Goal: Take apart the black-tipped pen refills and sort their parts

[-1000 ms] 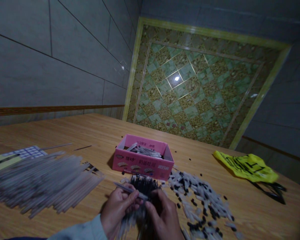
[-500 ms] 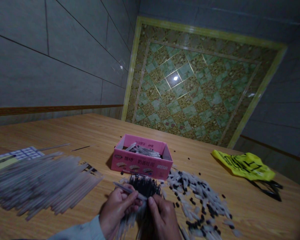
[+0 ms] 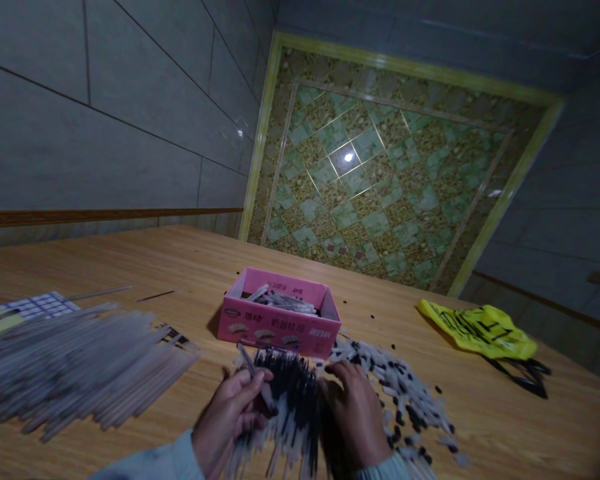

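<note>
My left hand (image 3: pixel 233 407) is closed round a slim grey pen-like tube (image 3: pixel 253 373), pinched between thumb and fingers and tilted with its upper end to the left. Below and between my hands lies a bundle of thin clear sticks with black ends (image 3: pixel 293 393), like pen refills. My right hand (image 3: pixel 353 413) is over the right edge of this bundle, fingers bent and thumb apart from the index finger, with nothing visible in it. Small white and black pieces (image 3: pixel 405 383), like caps, are scattered right of that hand.
A pink cardboard box (image 3: pixel 280 327) holding similar tubes stands just beyond the bundle. At the left lies a broad pile of long translucent tubes (image 3: pixel 80 367), beside a blue checked cloth (image 3: pixel 40 307). A yellow bag with black handles (image 3: pixel 480 330) lies at the right on the wooden table (image 3: pixel 190 260).
My right hand has let go of the tube's lower end and moved right, its fingers parting. My left hand keeps the tube, which now points more steeply upward. The view has shifted slightly.
</note>
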`<state>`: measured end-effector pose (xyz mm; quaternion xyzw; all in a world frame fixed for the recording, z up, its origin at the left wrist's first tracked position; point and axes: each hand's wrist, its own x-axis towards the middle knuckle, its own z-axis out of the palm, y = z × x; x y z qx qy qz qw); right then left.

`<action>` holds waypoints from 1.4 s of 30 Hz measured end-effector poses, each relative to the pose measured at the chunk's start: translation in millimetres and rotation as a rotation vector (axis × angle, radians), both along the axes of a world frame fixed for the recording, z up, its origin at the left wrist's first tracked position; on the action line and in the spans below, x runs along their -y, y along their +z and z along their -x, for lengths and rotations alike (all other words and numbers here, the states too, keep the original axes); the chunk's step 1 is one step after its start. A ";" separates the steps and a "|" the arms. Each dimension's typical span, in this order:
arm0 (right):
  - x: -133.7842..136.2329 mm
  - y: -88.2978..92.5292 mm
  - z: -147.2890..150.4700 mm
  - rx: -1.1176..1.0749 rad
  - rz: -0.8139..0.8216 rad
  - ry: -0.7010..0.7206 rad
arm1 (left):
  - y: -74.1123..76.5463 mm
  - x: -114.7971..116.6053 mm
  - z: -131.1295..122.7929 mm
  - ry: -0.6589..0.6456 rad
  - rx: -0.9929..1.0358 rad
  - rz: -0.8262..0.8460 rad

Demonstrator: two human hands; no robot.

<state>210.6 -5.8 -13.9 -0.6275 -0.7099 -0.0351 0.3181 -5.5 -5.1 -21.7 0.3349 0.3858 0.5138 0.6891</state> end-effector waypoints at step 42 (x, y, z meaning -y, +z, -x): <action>-6.3 -8.2 19.1 -1.326 0.294 0.271 | -23.2 -8.7 -0.4 -0.115 -0.470 -0.434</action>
